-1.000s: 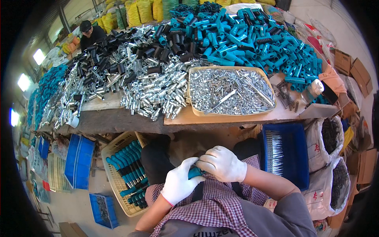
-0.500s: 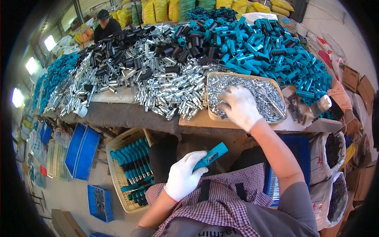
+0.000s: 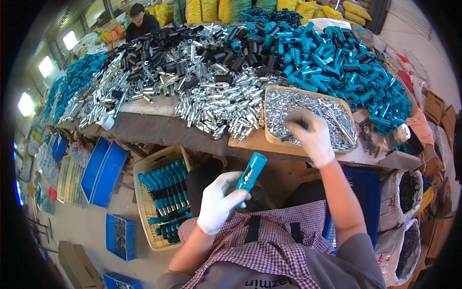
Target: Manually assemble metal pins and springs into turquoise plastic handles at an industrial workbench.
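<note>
My left hand [image 3: 217, 202], in a white glove, is closed round a hollow teal plastic sleeve [image 3: 253, 169] with a slot in its side. The sleeve tilts up, its wide end away from me. Gloved as well, my right hand [image 3: 315, 137] hovers over the near part of a shallow cream tray [image 3: 266, 115] heaped with small metal parts [image 3: 334, 115]. Its fingers are curled together, and whatever is between them is hidden. Loose springs [image 3: 368, 139] lie on the bench right of the tray.
Piles of teal sleeves [image 3: 317, 62], silver metal pieces [image 3: 211, 103] and black tubes [image 3: 250, 50] cover the bench. Below stands a yellow crate [image 3: 144, 231] of teal-handled tools [image 3: 168, 183], with blue bins [image 3: 102, 171] to its left. White sacks [image 3: 392, 245] stand at right. A person [image 3: 142, 24] sits across.
My left hand has turned the teal sleeve more upright. My right hand has drawn back slightly toward the tray's near edge, its fingers curling in. The whole view has shifted a little.
</note>
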The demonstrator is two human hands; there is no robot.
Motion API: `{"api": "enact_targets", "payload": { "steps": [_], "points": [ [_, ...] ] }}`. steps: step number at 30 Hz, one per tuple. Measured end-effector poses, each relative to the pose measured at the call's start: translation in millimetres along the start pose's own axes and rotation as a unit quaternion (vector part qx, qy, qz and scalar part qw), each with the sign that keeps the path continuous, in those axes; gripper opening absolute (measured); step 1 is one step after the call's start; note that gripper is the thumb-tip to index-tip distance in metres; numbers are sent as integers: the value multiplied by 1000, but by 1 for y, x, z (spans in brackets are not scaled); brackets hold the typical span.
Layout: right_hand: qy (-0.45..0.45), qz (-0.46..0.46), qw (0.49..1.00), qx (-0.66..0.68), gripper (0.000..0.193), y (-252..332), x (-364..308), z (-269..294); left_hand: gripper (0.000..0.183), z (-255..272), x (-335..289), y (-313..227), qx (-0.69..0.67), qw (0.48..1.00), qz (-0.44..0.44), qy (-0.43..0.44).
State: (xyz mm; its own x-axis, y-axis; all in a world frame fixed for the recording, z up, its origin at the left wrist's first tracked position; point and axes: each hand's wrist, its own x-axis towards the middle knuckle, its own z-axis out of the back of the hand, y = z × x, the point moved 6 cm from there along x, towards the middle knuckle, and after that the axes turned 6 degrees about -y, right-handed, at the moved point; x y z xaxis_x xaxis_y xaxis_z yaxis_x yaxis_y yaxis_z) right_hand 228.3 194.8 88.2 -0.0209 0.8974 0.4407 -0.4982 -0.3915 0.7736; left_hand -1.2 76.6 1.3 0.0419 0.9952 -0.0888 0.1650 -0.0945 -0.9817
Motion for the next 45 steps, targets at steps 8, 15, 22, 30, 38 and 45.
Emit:
{"api": "enact_targets", "payload": {
  "steps": [8, 15, 22, 30, 38, 45],
  "points": [
    [90, -87, 973, 195, 12, 30, -98, -63, 50, -9, -1, 11, -204, 978, 42, -2],
    [90, -71, 966, 234, 11, 25, -92, -78, 49, 3, -1, 7, -153, 988, -5, -29],
    [261, -135, 911, 289, 39, 21, -70, -114, 57, 21, 9, 10, -177, 984, 15, 3],
    [327, 166, 918, -150, 28, 34, 78, -164, 60, 54, 35, 19, -370, 929, 31, 1],
    [263, 101, 891, -357, 51, -45, 232, -220, 55, 69, 32, 27, -393, 916, 66, -47],
    [130, -9, 963, 235, 43, 10, 155, -145, 59, 63, 24, 30, -384, 920, 76, -22]
  ]
}}
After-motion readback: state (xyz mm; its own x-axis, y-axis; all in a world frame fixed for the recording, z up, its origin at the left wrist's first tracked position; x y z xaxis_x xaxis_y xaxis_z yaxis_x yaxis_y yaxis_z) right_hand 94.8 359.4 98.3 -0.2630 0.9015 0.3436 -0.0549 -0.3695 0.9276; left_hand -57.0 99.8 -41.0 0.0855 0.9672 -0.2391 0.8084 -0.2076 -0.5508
